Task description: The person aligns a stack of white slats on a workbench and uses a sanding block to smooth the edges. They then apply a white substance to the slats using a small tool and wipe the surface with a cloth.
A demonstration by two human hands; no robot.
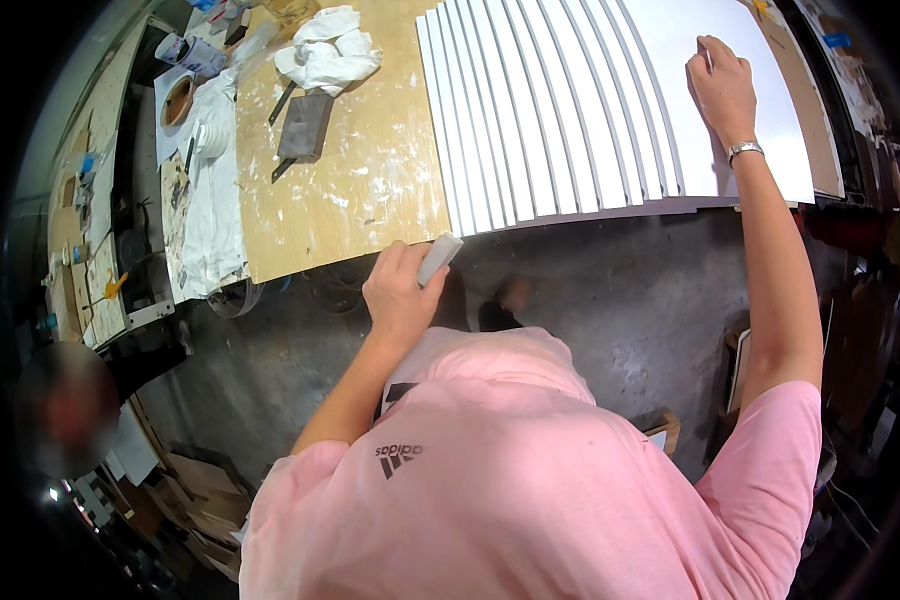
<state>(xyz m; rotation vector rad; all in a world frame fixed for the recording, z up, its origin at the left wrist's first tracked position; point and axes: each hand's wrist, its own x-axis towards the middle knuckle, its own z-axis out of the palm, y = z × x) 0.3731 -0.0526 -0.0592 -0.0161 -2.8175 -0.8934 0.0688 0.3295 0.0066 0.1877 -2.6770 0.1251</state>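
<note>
Just off the table's near edge, my left hand (400, 290) is closed round a small light-grey rectangular block (439, 259). My right hand (722, 90) is over the white panel surface at the right, thumb and fingertips pinched together. Whatever they may hold is too small to make out. Between my hands lie several white panels (560, 110) with grey edges, overlapping side by side like a fan. The block is close to the near corner of the leftmost panel.
Left of the panels is a white-spattered plywood board (370, 190). On it lie a crumpled white cloth (330, 50) and a dark grey block (306, 126) across a thin black strip. Farther left are a brown roll (177, 101) and a can (192, 55). Another person (70, 410) is at far left.
</note>
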